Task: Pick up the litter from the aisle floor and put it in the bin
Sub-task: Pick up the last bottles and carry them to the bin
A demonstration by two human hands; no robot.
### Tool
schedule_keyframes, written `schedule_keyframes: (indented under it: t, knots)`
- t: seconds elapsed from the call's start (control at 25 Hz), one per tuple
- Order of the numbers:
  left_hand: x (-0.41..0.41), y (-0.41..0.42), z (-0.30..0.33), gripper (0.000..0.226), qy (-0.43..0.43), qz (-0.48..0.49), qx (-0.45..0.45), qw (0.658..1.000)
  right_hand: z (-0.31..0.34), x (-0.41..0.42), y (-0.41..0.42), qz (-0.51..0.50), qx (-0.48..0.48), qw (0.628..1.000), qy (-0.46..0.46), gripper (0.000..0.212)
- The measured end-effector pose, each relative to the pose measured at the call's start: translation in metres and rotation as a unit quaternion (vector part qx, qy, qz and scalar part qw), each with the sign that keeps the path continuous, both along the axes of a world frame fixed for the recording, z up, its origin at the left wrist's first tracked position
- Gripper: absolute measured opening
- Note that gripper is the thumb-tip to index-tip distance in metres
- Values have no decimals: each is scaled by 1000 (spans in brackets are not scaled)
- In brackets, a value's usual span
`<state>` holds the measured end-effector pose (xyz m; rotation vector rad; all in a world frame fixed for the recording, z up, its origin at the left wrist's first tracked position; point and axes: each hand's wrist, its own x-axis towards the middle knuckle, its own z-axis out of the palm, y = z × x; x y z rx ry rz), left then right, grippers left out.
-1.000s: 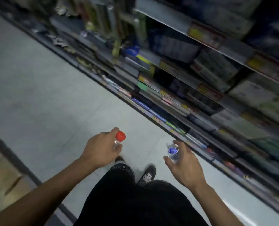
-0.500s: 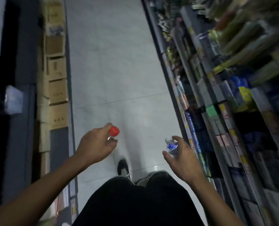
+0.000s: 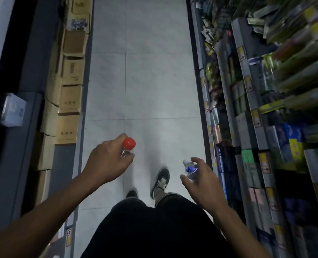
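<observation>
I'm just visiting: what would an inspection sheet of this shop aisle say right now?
Surface: pale tiled floor, no litter seen lying on it.
Job's things: red-capped bottle in the left hand; blue-labelled bottle in the right hand. No bin in view.
Clutter: cardboard boxes stacked along the left side.
Hands: both closed on bottles.
Cables: nothing seen.
Surroundings: stocked shelves on the right; the person's dark shoes on the tiles.

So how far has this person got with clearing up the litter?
Picking up looks done: the left hand holds a red-capped bottle, the right hand a blue-labelled bottle, and the visible aisle floor shows no more litter. In hand: carrying both along the aisle. Left: binning them; no bin is in view.
</observation>
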<state>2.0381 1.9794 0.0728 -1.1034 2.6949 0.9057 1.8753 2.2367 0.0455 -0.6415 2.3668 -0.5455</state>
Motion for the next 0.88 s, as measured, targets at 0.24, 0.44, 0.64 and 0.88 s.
schedule_keyframes:
  t: [0.24,0.44,0.64,0.88]
  knots:
    - [-60,-11,-5,30,-34,48,16,998,1,-110,-66,37,-17,999,1,65]
    - [-83,-56,-11,31,-70,109,47,991,10,-184,-162,77,-49,996,15,63]
    - [-139,-152,-17,31,-74,127,47,988,13,-241,-260,86,-47,995,23,61]
    - [-249,-292,1,34,-36,76,26,996,24,-297,-332,40,-53,998,14,61]
